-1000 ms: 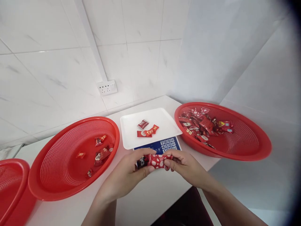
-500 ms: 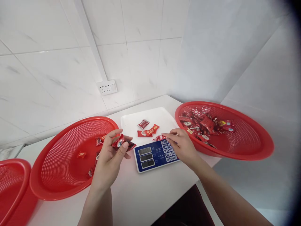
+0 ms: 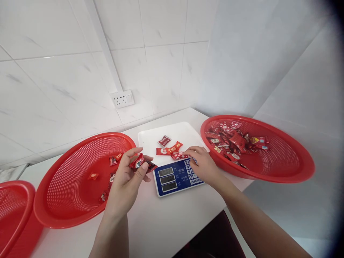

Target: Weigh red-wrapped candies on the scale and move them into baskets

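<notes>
Mostly unsorted: your right basket [image 3: 282,172] is heaped, left basket [image 3: 67,211] has few, scale tray [image 3: 150,138] three candies. Your right hand [image 3: 204,166] pinches a spotted candy [image 3: 179,156] onto it; left hand [image 3: 126,182] grips a dark candy [image 3: 141,163].

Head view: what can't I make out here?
- scale readouts: digits too small.
- Candy in the left hand: wrapper print blurred, part covered by fingers.
- Spotted candy under the right hand: fingertips hide whether it is gripped.
- far-left basket: cut off by the frame edge.
</notes>
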The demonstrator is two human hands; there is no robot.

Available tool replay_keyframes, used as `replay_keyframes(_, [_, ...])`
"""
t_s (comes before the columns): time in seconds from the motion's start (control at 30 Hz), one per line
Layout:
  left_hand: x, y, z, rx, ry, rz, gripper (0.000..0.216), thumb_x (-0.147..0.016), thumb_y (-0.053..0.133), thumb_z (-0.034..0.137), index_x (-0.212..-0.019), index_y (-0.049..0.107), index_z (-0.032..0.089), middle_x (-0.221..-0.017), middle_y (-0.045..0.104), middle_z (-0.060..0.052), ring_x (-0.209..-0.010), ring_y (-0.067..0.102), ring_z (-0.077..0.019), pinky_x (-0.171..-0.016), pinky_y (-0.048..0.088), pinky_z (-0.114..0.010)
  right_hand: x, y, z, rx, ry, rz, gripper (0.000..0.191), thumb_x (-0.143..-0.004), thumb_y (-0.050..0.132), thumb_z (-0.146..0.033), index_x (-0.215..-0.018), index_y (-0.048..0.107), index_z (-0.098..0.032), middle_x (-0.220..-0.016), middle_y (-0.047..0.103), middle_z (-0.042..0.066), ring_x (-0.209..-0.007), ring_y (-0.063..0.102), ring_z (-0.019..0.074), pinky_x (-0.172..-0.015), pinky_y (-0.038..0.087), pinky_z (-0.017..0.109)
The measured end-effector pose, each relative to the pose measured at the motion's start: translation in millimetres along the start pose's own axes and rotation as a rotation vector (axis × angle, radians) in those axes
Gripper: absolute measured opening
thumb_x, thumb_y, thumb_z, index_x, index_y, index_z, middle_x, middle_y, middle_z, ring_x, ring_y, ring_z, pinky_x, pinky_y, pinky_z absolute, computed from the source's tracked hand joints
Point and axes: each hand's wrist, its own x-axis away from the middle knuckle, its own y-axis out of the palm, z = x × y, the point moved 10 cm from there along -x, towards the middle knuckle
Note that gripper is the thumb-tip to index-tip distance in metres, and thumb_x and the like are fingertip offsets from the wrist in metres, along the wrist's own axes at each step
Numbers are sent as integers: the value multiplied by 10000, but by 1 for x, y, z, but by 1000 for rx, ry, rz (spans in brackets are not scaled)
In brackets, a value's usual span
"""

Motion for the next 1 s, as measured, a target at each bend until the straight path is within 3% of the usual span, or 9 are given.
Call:
replay_keyframes(0.2, [2, -1, 1, 53, 3, 37, 314, -734, 692, 221, -1035, 606, 205, -873, 667, -44, -669, 622, -130, -507, 517, -187, 0, -2, -4, -3, -31, 25, 364, -792, 449, -104, -998, 708, -256, -994, 631, 81, -966, 541, 238, -840, 461, 405])
replay_keyframes(0.5, [-1, -2, -2, -5, -21, -45, 333, -758, 676, 236, -1076, 577, 231, -924, 662, -35, -658, 624, -122, -538, 531, -212, -11, 5, -5, -23, -16, -11, 305, -891, 417, -230, -1015, 695, -245, -1018, 645, 81, -1001, 521, 240, -875, 439, 412])
replay_keyframes(0.67, [0, 0, -1, -52, -9, -67, 333, -778, 654, 264, -1095, 556, 242, -945, 649, -41, -705, 618, -134, -553, 538, -219, -22, 6, -16, 24, -43, -30, 331, -916, 401, -362, -1027, 691, -246, -1172, 581, 96, -1129, 462, 259, -935, 394, 444])
replay_keyframes(1.0, [0, 1, 0, -110, 19, -100, 324, -809, 621, 290, -1115, 523, 253, -957, 633, -37, -717, 614, -125, -561, 535, -207, -40, 33, -19, 121, 16, -233, 445, -939, 293, -431, -1103, 672, -262, -1379, 463, 100, -1340, 264, 308, -1003, 302, 524])
